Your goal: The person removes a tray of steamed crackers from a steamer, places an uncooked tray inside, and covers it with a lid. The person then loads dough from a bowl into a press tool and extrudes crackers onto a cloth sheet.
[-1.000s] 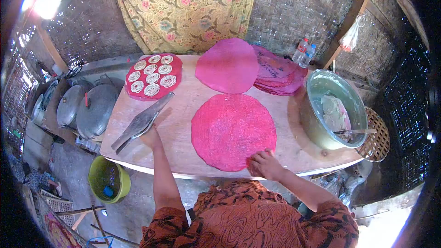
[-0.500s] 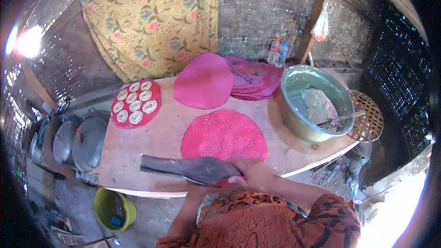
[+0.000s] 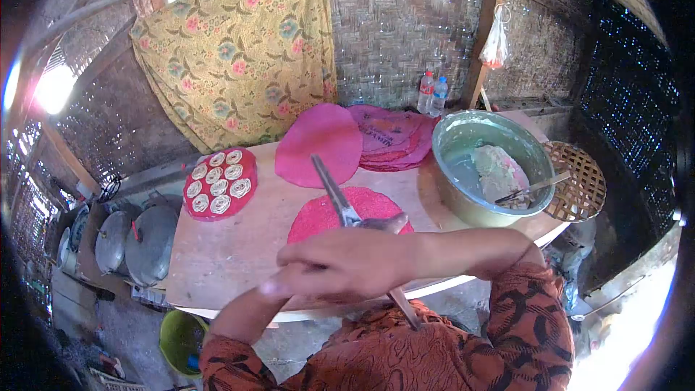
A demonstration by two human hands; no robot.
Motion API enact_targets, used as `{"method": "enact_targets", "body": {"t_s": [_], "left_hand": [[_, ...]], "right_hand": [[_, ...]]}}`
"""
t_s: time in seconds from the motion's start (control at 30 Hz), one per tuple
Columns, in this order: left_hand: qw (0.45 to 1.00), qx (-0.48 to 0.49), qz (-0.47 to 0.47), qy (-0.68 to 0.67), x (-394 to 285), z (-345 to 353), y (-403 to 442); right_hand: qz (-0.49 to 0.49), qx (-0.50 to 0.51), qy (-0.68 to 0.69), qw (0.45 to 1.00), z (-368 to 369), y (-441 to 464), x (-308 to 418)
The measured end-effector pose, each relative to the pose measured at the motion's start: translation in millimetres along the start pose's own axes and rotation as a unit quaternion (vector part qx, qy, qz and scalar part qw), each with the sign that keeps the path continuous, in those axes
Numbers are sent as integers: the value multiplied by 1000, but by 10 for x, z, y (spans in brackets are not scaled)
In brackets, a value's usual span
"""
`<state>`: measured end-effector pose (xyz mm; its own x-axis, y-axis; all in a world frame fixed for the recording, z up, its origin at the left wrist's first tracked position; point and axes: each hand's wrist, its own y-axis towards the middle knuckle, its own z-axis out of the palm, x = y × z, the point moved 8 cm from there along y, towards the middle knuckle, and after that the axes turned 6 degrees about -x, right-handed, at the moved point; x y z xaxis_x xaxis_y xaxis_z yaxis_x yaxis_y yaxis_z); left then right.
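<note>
My right hand (image 3: 355, 257) is closed around the middle of a long-handled press (image 3: 333, 188), which is tilted over the table. The press has a greyish metal part near its joint, and one end reaches down toward my body. My left hand (image 3: 279, 286) is close beneath my right hand, its fingers mostly hidden. Under and behind the press lies a round red-pink mat (image 3: 311, 219), partly covered. To the left, another red disc (image 3: 232, 211) carries several white swirled nests (image 3: 215, 174) that look like noodle dough.
A magenta disc (image 3: 304, 148) and a stack of printed purple sheets (image 3: 394, 137) lie at the back. On the right stand a large basin (image 3: 445, 181) holding pale dough (image 3: 499, 170) and a woven basket (image 3: 579, 181). Bottles (image 3: 426, 93) are behind. Lidded pots (image 3: 152, 246) are left.
The press has swung from lying nearly level to standing steeply tilted across the mat. My right hand has moved up and left, across my left. The view has shifted slightly.
</note>
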<state>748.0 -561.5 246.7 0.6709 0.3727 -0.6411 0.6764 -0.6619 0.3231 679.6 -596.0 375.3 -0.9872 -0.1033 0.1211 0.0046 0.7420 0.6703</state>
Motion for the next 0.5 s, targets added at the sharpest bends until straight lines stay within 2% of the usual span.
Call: {"method": "enact_targets", "body": {"t_s": [0.03, 0.07, 0.1, 0.13, 0.17, 0.2, 0.27, 0.3, 0.37, 0.4, 0.47, 0.5], "left_hand": [[1000, 6, -5, -20, -44, -44, 73], [999, 10, -7, -38, -80, -89, 114], [999, 4, -10, -44, -97, -137, 154], [999, -8, -12, -42, -113, -165, 176], [1000, -18, -17, -16, -129, -167, 172], [999, -30, -27, 11, -142, -215, 177], [989, -48, -47, 131, -140, -289, 155], [963, -69, -72, 249, -79, -359, 117], [969, -144, -161, 118, 380, -542, -43], [965, -175, -137, 141, 537, -595, -106], [961, -203, -101, 158, 826, -519, -158], [938, -234, -169, -192, 1131, -357, -217]], "right_hand": [[25, 104, -1, 994, 95, 16, 21], [21, 25, -14, 999, -107, 52, 7], [21, 23, -21, 999, -179, 55, -23], [145, -55, 39, 987, -352, 24, -244], [267, -132, 99, 950, -492, -83, -463], [268, -134, 94, 949, -566, -121, -512], [343, -247, 20, 906, -903, -411, -755], [336, -305, 34, 890, -1010, -642, -903], [402, -439, 51, 802, -1585, -1188, -891], [422, -507, 62, 749, -1852, -1474, -864], [296, -659, 140, 678, -2187, -2031, -836], [243, -717, 140, 639, -2277, -2255, -798]]}}
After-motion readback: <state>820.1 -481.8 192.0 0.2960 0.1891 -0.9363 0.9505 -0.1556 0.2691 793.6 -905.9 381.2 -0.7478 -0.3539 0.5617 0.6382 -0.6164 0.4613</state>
